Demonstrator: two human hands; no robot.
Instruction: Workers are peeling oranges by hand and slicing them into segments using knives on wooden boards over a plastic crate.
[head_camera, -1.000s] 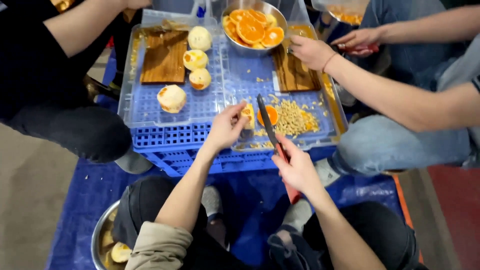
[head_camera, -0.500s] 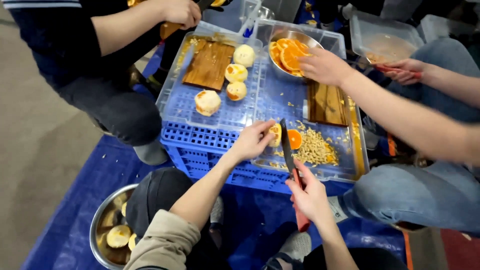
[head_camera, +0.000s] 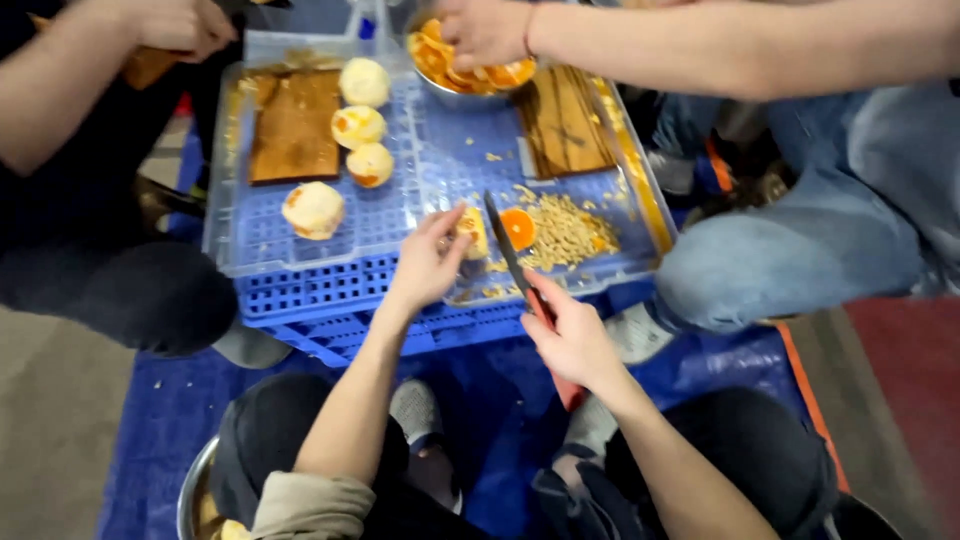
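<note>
The person's left hand (head_camera: 428, 262) closes its fingertips around a peeled orange piece (head_camera: 472, 232), pinning it on a clear plastic sheet (head_camera: 400, 215) that covers an upturned blue crate (head_camera: 330, 310). The right hand (head_camera: 575, 340) is wrapped around the red handle of a knife (head_camera: 512, 255), whose dark blade angles up and away from the wrist, its tip just beside the held piece.

Just right of the blade lies 1 orange slice (head_camera: 518, 228), cut face up, touching a heap of pale peel scraps (head_camera: 565, 232) that spreads toward the crate's right edge.

Farther back on the crate, 4 peeled oranges (head_camera: 357, 128) sit left of centre: 3 in a column beside a wooden cutting board (head_camera: 296, 125), and 1 nearer the front-left corner. A 2nd wooden board (head_camera: 565, 120) rests at the crate's back right. At the back edge stands a metal bowl of orange slices (head_camera: 455, 70).

A co-worker's hand (head_camera: 485, 30) reaches over that bowl from the right, forearm stretched across the top of the frame. Another co-worker's hand (head_camera: 180, 25) is at the crate's back-left corner, closed on something I cannot make out.

The crate stands on a blue tarp (head_camera: 150, 420). Near the crate's front left, by the person's knee, the rim of a 2nd metal bowl (head_camera: 192, 495) shows at the frame's bottom.
</note>
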